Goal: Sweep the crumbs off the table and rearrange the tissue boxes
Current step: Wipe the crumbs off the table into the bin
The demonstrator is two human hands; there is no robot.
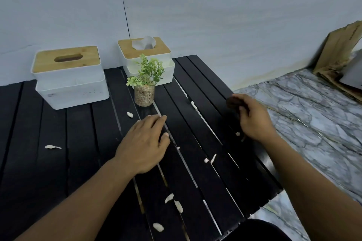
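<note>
Pale crumbs lie scattered over the black slatted table: one at the left, one near the jar, a pair in the middle and several near the front. My left hand rests flat on the table, fingers straight. My right hand hovers at the right edge, fingers curled round a small dark object. Two white tissue boxes with wooden lids stand at the back: one at the left, one against the wall with a tissue sticking out.
A glass jar with a small green plant stands between the boxes, just beyond my left hand. To the right of the table lies a marble-patterned floor with cardboard leaning on the wall. A grey wall backs the table.
</note>
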